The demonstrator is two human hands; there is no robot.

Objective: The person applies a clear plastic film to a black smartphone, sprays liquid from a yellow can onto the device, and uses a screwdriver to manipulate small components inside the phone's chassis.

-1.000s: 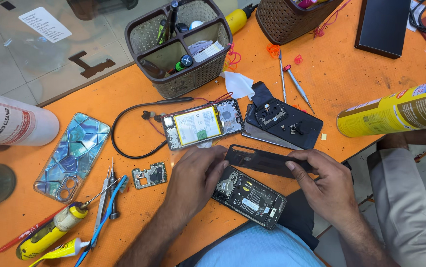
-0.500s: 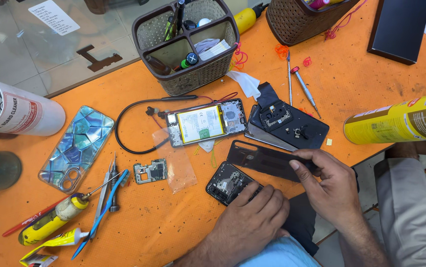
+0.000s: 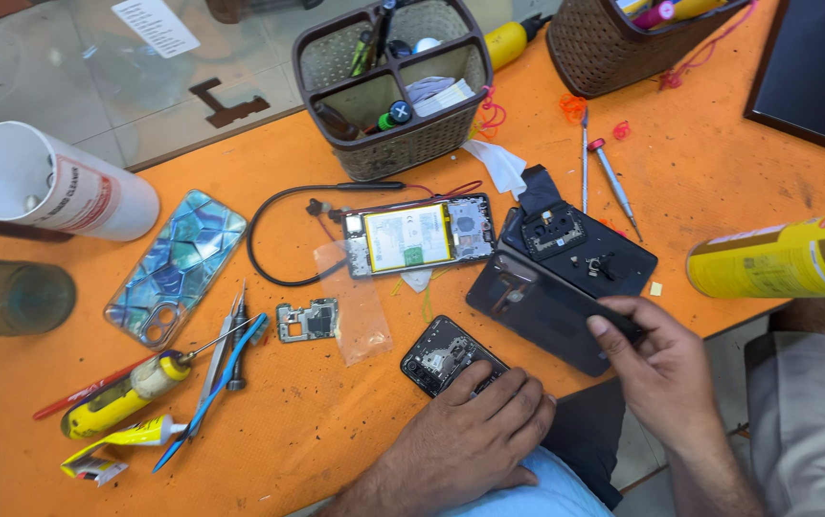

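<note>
My left hand (image 3: 474,421) lies flat on a black phone frame (image 3: 439,354) near the front edge of the orange table (image 3: 336,421), covering its lower half. My right hand (image 3: 656,359) grips the right end of a dark, glossy phone panel (image 3: 542,306), tilted up just above the table. Behind it rests a black back cover (image 3: 589,254) with a camera module. An opened phone with a white battery (image 3: 420,237) sits in the middle, a black cable (image 3: 269,239) looping off its left side.
A small circuit board (image 3: 307,320), tweezers (image 3: 226,349), glue tubes (image 3: 120,393) and a patterned phone case (image 3: 178,266) lie left. Two baskets (image 3: 393,86) (image 3: 623,38) stand at the back. A white can (image 3: 44,182) and yellow can (image 3: 781,258) lie on their sides. Two screwdrivers (image 3: 613,182) rest behind.
My left hand slid down onto the black phone frame. My right hand has swung the dark panel from edge-on to showing its broad face.
</note>
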